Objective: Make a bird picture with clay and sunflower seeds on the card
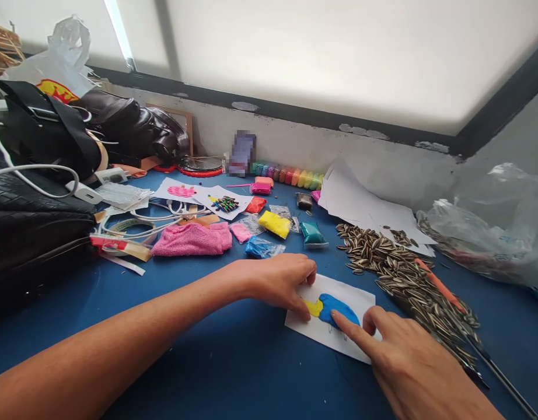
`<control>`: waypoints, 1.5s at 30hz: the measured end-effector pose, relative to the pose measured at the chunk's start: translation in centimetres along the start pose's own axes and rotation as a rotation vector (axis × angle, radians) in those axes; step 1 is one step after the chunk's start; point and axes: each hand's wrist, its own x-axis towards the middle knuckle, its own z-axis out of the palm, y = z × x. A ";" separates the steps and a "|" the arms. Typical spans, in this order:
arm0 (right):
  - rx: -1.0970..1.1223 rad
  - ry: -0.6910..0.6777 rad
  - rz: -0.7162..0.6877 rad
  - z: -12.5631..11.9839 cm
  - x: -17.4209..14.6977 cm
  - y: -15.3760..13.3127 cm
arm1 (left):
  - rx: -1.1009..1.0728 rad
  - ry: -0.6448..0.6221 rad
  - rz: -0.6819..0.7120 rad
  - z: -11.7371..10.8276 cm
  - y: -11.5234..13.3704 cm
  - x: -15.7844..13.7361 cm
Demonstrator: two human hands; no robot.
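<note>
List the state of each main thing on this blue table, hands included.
Left hand: thumb and fingers apart, resting on the card
Right hand: index finger extended, touching the blue clay
Blue clay: spread flat on the card
Yellow clay: flat, adjoining the blue
White card: lying flat, partly covered
Striped seeds: loose, heaped
Pink cloth: bunched up
Teal packet: filled; seal unclear

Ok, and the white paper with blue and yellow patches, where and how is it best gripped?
Pinch the white paper by its bare near-left corner, probably coming from the near side: it lies flat, the blue patch and yellow patch sit further in, and the left hand leaves that corner uncovered.
</note>
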 end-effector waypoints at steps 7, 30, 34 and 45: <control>0.032 0.047 -0.058 -1.5 0.4 0.0 | -0.010 0.010 0.004 0.0 0.0 -0.1; 0.206 0.148 0.242 0.4 1.7 0.6 | -0.001 -0.008 -0.016 -0.3 0.4 -0.1; 0.216 0.142 0.265 1.5 1.8 0.1 | 0.008 -0.018 -0.038 -0.4 0.5 -0.1; 0.278 0.115 0.292 2.4 1.9 0.2 | 0.011 -0.005 0.003 0.0 0.0 0.1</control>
